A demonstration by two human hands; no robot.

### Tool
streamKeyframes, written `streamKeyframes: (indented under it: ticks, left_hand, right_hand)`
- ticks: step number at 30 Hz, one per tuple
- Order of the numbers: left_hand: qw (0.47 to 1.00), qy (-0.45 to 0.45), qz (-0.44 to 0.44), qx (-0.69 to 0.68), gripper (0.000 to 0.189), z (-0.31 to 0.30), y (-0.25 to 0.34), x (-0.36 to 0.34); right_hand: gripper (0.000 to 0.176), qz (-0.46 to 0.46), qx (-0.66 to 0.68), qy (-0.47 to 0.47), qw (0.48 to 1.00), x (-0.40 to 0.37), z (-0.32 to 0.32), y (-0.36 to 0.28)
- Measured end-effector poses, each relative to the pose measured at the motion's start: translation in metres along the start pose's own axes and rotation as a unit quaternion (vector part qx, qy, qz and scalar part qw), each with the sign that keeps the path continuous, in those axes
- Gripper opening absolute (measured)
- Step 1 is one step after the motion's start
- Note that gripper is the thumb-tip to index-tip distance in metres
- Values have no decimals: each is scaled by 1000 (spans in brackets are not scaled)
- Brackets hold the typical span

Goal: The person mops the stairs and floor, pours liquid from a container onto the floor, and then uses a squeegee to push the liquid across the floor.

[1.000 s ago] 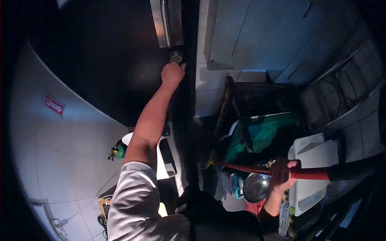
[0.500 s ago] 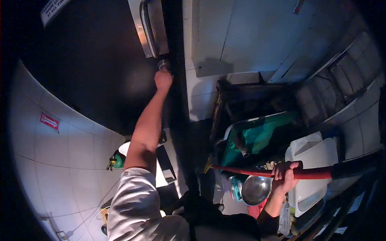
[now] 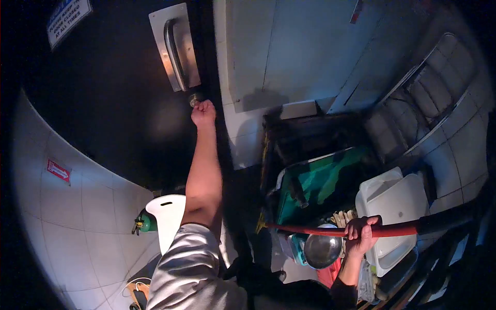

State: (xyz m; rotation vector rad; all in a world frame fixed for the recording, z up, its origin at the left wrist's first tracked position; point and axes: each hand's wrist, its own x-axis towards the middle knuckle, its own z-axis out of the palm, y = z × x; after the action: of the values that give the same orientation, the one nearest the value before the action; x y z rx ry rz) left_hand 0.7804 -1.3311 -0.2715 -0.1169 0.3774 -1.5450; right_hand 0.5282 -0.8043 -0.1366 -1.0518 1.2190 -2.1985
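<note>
My left hand [image 3: 204, 112] is closed on a round metal doorknob [image 3: 194, 99], its arm stretched forward in a light grey sleeve. The knob sits on a dark door [image 3: 119, 98], just below a steel pull handle [image 3: 174, 54] on a metal plate. My right hand [image 3: 361, 233] is wrapped round a long red pole [image 3: 395, 228], which crosses the lower right of the view. The pole's thicker right part is black, and something yellow [image 3: 261, 223] shows by its thin left end. A round metal pan or lid [image 3: 323, 250] lies below the pole.
A green tub [image 3: 323, 181] and white plastic containers [image 3: 395, 206] stand at the right, near a ladder-like frame [image 3: 413, 98]. A white chair [image 3: 168, 219] and a green cylinder [image 3: 148, 222] are at the left. A notice [image 3: 70, 21] hangs on the door.
The view has shifted, bringing more of the handle plate, notice and white chair into sight. My left hand remains at the doorknob, and my right hand keeps its grip on the red pole.
</note>
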Motion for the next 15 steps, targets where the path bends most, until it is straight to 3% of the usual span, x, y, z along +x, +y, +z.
streamKeyframes:
  ticks: [6, 8, 9, 10, 11, 12, 14, 15]
  left_hand:
    - [999, 36, 11, -23, 22, 5, 14, 13]
    - [992, 60, -50, -100, 21, 5, 21, 9]
    - [997, 17, -15, -74, 18, -9, 23, 17]
    - [997, 29, -25, -63, 11, -19, 29, 27]
    - [991, 67, -107, -40, 5, -41, 49, 59]
    - [996, 72, 15, 57, 5, -91, 65, 114]
    - [985, 51, -48, 157, 13, -90, 78, 108]
    - [975, 37, -78, 207, 18, -87, 83, 102]
  right_hand:
    - [31, 7, -16, 38, 999, -1, 5, -1]
    - [30, 16, -5, 36, 999, 0, 6, -5]
    - [32, 23, -4, 40, 999, 0, 3, -3]
    - [28, 36, 22, 40, 998, -2, 0, -3]
    - [26, 71, -7, 74, 995, -9, -8, -1]
    - [24, 97, -39, 115, 988, -15, -16, 1]
    - [21, 91, 1, 119, 989, -15, -14, 6]
    - [21, 133, -65, 132, 980, -14, -5, -5]
